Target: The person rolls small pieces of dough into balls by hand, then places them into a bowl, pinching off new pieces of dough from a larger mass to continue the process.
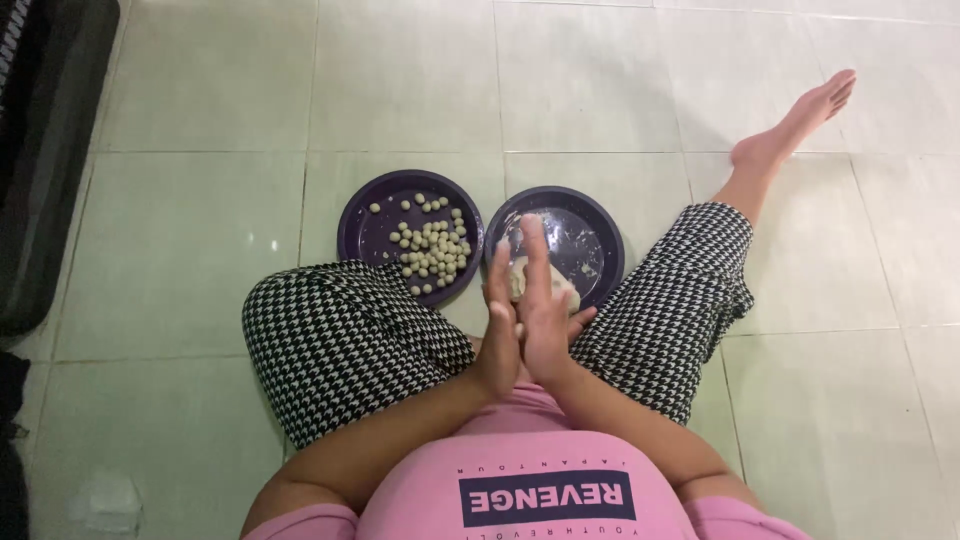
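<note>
My left hand (497,325) and my right hand (545,300) are pressed palm to palm in front of me, fingers straight, above my lap. What lies between the palms is hidden. Just beyond the fingertips sits a dark purple plate (600,238) with a pale lump of dough (520,275) and flour smears. To its left a second purple plate (362,228) holds several small pale dough balls (432,250).
I sit on a pale green tiled floor (600,90). My left knee in checked trousers (340,340) is bent beside the left plate; my right leg (700,270) stretches out right, bare foot (800,115) far right. A dark object (50,150) lies along the left edge.
</note>
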